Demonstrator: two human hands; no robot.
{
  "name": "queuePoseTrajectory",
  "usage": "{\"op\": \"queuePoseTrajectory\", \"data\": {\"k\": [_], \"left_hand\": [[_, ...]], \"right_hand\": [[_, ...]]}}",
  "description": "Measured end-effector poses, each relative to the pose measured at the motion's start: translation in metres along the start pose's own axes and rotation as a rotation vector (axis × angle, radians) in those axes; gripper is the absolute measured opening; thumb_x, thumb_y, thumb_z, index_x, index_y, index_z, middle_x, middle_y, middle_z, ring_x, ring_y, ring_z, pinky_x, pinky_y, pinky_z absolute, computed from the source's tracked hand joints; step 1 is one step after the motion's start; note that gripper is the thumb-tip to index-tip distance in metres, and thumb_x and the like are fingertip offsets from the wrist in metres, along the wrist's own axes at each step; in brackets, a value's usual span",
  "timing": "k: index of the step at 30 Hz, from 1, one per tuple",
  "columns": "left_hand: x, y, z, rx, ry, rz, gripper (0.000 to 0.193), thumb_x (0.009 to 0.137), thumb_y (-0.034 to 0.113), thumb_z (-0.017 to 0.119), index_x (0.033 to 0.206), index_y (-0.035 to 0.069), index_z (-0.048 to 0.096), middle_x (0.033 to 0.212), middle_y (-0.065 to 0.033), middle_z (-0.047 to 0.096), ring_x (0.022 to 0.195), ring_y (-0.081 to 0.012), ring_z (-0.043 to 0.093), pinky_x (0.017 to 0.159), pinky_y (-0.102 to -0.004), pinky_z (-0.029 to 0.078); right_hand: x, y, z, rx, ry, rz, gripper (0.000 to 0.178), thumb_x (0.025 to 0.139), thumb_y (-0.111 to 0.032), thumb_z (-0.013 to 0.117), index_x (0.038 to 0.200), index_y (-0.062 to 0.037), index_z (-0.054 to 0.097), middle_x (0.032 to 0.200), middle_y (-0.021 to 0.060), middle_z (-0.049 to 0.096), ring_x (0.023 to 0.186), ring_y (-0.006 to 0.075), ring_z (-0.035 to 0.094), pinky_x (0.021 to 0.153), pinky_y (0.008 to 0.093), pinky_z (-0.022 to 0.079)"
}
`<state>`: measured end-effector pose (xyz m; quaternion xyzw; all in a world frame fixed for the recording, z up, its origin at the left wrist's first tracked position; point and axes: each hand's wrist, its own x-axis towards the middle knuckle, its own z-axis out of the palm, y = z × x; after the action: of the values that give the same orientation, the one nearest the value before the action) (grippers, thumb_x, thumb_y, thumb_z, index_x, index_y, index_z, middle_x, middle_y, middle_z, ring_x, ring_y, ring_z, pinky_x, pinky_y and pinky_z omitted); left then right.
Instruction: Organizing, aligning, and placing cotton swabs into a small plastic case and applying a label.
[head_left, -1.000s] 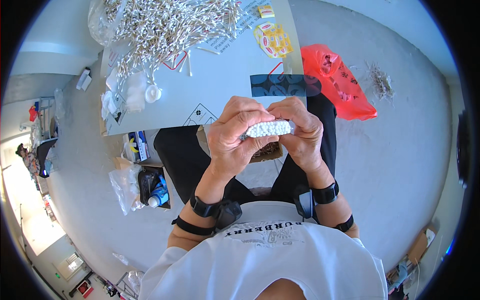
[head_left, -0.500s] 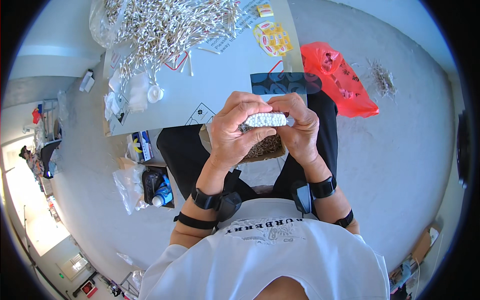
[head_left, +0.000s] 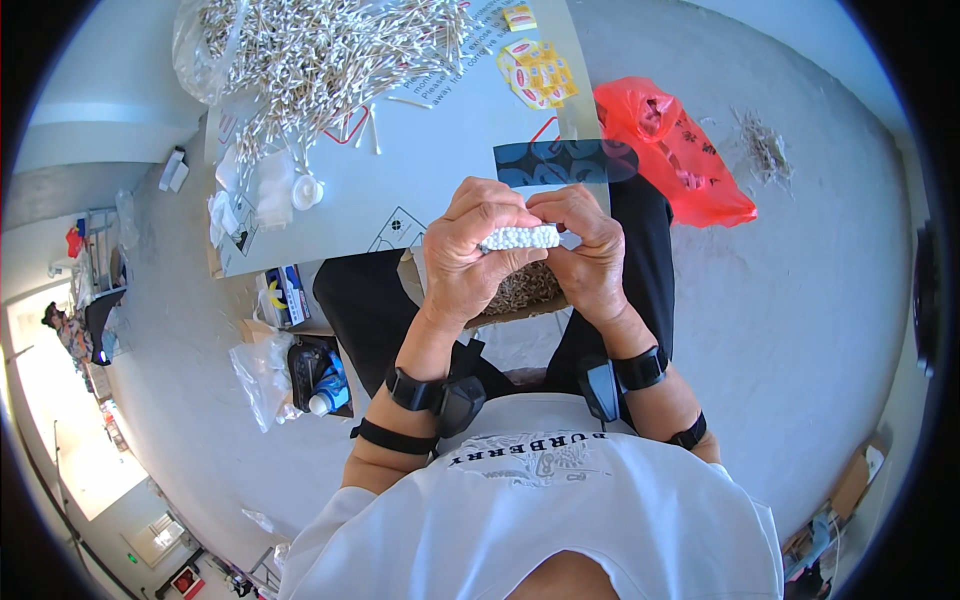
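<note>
A packed bundle of cotton swabs (head_left: pixel 520 238) is held over my lap, its white tips facing up. My left hand (head_left: pixel 462 255) is closed around the bundle's left side, thumb below and fingers above. At the right end my right hand (head_left: pixel 592 255) is closed with bent fingers, gripping the bundle's edge. A small pale translucent bit (head_left: pixel 569 240) shows by the right fingers; whether it is a plastic bag I cannot tell. Below the hands, a cardboard box (head_left: pixel 500 318) holds many small brown pieces, partly hidden by my hands.
On the table (head_left: pixel 350 215) ahead lie a big pile of loose cotton swabs (head_left: pixel 320 70), yellow labels (head_left: pixel 540 75), a dark translucent sheet (head_left: pixel 550 163) and a white roll (head_left: pixel 307 191). A red plastic bag (head_left: pixel 670 150) hangs at the right. A box with a blue bottle (head_left: pixel 328 390) stands left.
Both hands and the bundle have shifted slightly left. The bundle is tilted a little differently, and its right end is now more covered by my right fingers.
</note>
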<state>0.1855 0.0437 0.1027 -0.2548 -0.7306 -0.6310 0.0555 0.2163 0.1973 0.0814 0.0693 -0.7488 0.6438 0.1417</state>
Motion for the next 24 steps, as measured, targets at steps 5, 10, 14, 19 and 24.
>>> {"op": "queuePoseTrajectory", "data": {"k": [5, 10, 14, 19, 24], "left_hand": [[-0.004, -0.003, -0.004, -0.005, -0.017, -0.064, 0.024, 0.073, 0.010, 0.083, 0.093, 0.007, 0.071, 0.096, -0.0045, 0.067, 0.093, -0.0178, 0.062, 0.082, -0.0293, 0.051], [0.000, 0.002, -0.007, -0.436, 0.106, -0.373, 0.034, 0.089, -0.004, 0.059, 0.116, 0.012, 0.073, 0.140, -0.0131, 0.052, 0.105, -0.0209, 0.064, 0.098, -0.0340, 0.049], [-0.002, -0.013, -0.016, 0.037, -0.147, -0.073, 0.046, 0.073, -0.011, 0.067, 0.109, 0.016, 0.075, 0.137, -0.0092, 0.057, 0.118, -0.0240, 0.057, 0.098, -0.0352, 0.049], [-0.006, -0.012, -0.011, 0.202, -0.181, 0.029, 0.041, 0.068, -0.002, 0.079, 0.107, 0.013, 0.076, 0.116, -0.0035, 0.067, 0.114, -0.0240, 0.057, 0.092, -0.0316, 0.052], [-0.011, -0.018, -0.009, -0.047, -0.073, -0.204, 0.035, 0.074, 0.003, 0.081, 0.108, 0.006, 0.074, 0.105, -0.0053, 0.066, 0.101, -0.0151, 0.062, 0.087, -0.0265, 0.050]], "right_hand": [[0.001, 0.000, -0.003, -0.021, -0.044, 0.006, 0.028, 0.067, 0.006, 0.073, 0.093, -0.0025, 0.069, 0.092, 0.0078, 0.071, 0.087, 0.0227, 0.062, 0.081, 0.0332, 0.049], [0.009, -0.012, -0.003, 0.537, 0.009, 0.644, 0.048, 0.083, 0.000, 0.075, 0.124, 0.0081, 0.052, 0.081, 0.0095, 0.070, 0.060, 0.0063, 0.060, 0.057, 0.0167, 0.047], [0.006, 0.008, -0.003, 0.775, 0.102, 0.711, 0.047, 0.084, -0.001, 0.072, 0.126, 0.0085, 0.054, 0.073, 0.0086, 0.069, 0.054, 0.0057, 0.057, 0.047, 0.0166, 0.039], [0.008, 0.001, -0.010, 0.753, 0.083, 0.890, 0.030, 0.084, 0.001, 0.070, 0.114, 0.0013, 0.066, 0.081, 0.0081, 0.068, 0.056, 0.0034, 0.052, 0.049, 0.0172, 0.036], [0.001, 0.004, -0.013, 0.124, -0.036, 0.355, 0.038, 0.072, 0.012, 0.072, 0.106, -0.0039, 0.071, 0.105, 0.0007, 0.063, 0.072, 0.0052, 0.053, 0.062, 0.0188, 0.042]]}}
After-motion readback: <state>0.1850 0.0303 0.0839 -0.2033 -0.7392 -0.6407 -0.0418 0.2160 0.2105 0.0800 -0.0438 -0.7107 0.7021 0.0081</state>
